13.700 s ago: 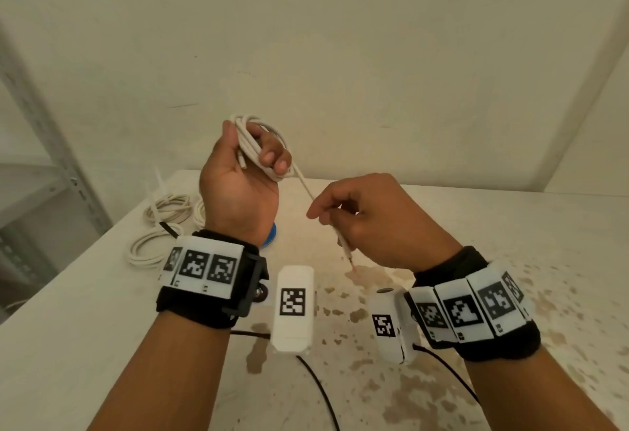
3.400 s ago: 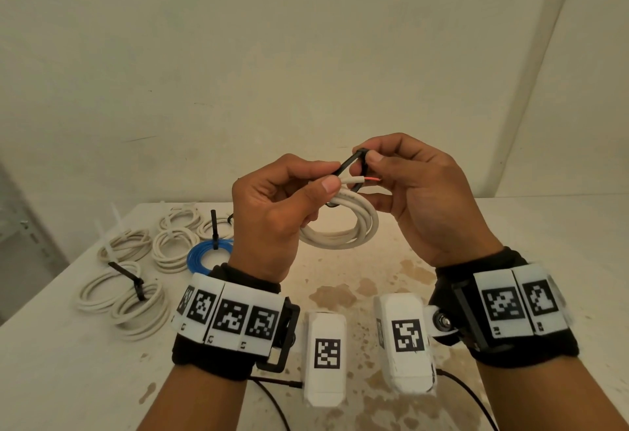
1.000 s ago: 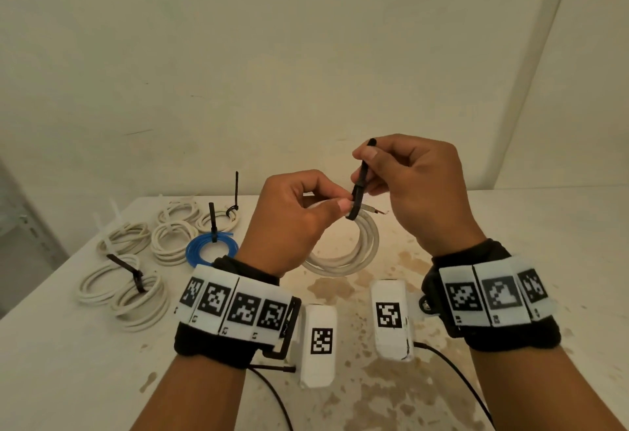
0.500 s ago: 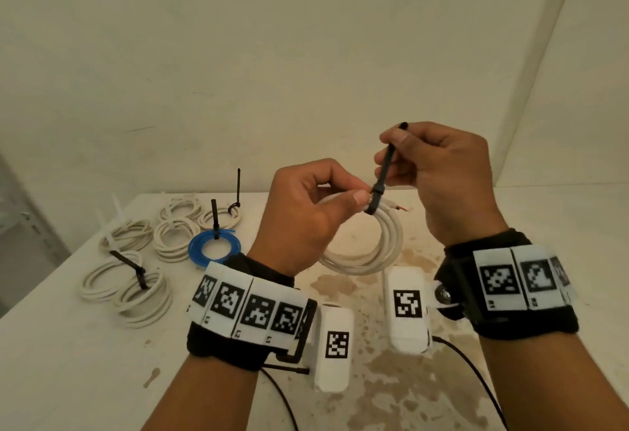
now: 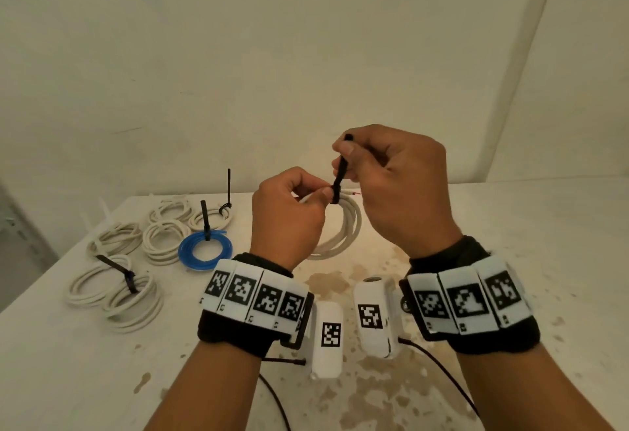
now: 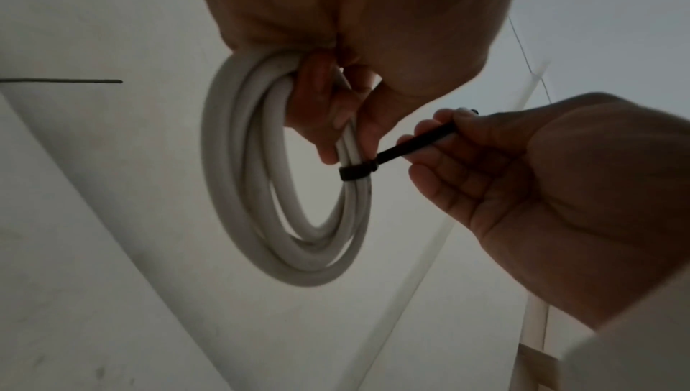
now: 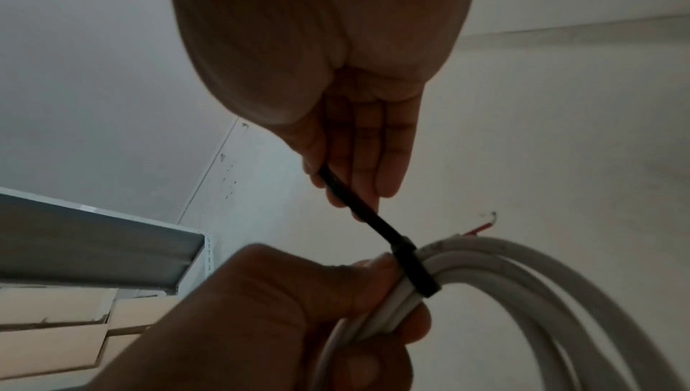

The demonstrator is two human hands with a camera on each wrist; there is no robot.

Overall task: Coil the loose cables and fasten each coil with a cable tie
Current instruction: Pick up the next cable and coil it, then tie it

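My left hand [image 5: 289, 216] grips a white cable coil [image 5: 347, 230] in the air above the table, thumb and fingers pinching the strands together [image 6: 336, 131]. A black cable tie [image 5: 338, 180] is wrapped tight round the coil [image 6: 354, 171] beside that pinch. My right hand [image 5: 391, 182] pinches the tie's free tail [image 7: 358, 205] and holds it up and away from the coil [image 7: 522, 273]. A bare red wire end [image 7: 481, 229] sticks out of the coil past the tie.
On the white table [image 5: 510, 226], back left, lie several tied white coils [image 5: 115, 291] and one blue coil [image 5: 206, 250], some with black tie tails standing up. A grey metal shelf post [image 7: 93, 238] stands at the left. Brown stains mark the tabletop in front.
The tie loop, wide open 3.4 s ago, has closed tight round the coil. Over the last second my right hand pulled the tail upward, and both hands now sit slightly lower in view.
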